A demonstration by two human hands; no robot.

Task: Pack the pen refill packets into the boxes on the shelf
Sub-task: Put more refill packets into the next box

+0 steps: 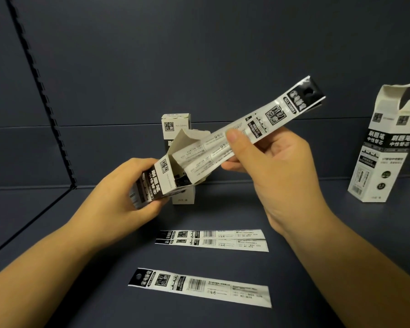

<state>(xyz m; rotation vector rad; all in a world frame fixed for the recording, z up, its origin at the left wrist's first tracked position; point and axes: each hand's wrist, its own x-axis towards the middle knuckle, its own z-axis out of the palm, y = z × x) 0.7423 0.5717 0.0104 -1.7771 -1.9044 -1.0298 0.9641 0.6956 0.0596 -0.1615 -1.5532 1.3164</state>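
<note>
My left hand [121,192] grips a small black-and-white box [156,183], tilted, its top flaps open towards the right. My right hand [277,166] pinches a long refill packet [268,119] between thumb and fingers; the packet's lower end sits at the box's open mouth, its black top end points up to the right. Two overlapping packets [213,240] lie flat on the shelf below my hands. Nearer to me lies a single packet [199,287].
A closed box [175,129] stands upright behind the held one, partly hidden. At the right stands a taller box [386,147] with its lid flap open. The dark shelf floor [317,268] ends in a back wall; a perforated upright strip [45,95] runs along the left.
</note>
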